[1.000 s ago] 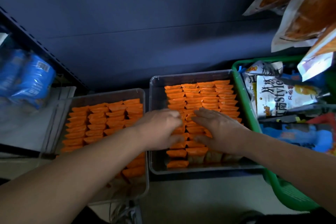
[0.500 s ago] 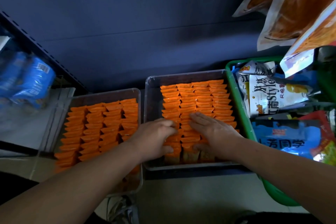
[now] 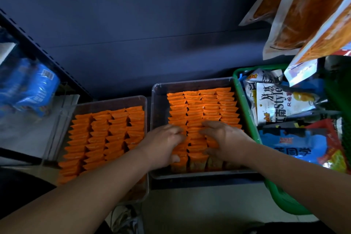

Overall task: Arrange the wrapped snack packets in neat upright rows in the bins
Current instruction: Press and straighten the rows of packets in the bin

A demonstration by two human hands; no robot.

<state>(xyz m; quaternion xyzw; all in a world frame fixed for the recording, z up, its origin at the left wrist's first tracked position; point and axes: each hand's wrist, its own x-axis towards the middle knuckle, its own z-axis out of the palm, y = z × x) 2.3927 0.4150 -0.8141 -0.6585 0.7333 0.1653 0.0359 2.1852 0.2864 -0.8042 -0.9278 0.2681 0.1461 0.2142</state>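
Two clear plastic bins sit side by side on a dark shelf, in front of a dark blue back panel [image 3: 133, 24]. The right bin [image 3: 157, 112] stands a little farther back than the left bin [image 3: 85, 107], and their side walls are just beside each other.

The right bin holds orange packets [image 3: 201, 104] standing on edge in four tight rows that run from the back wall to the front wall. A bare strip of bin floor shows along its left side. Both hands are down in the near half of this bin. The left hand [image 3: 161, 146] curls over the leftmost row, fingers bent on the far side and thumb on the near side, squeezing a short run of packets between them. The right hand [image 3: 227, 138] does the same over the two rows on the right, fingers hooked over the tops and thumb tucked against the near side. The second row shows between the two hands. The nearest packets lean against the front wall and show their paler lower parts.

The left bin also holds four rows of the same kind of packet [image 3: 106, 135], tilted and less even, and the left forearm crosses over its near right corner.

A green basket [image 3: 245, 104] touches the right bin's right side and is heaped with mixed snack bags, among them a white bag [image 3: 281, 104] and a blue bag [image 3: 294, 144]. Large orange-and-white pouches [image 3: 303, 15] hang above the basket. Far left, blue packs [image 3: 28, 85] lie on another shelf.
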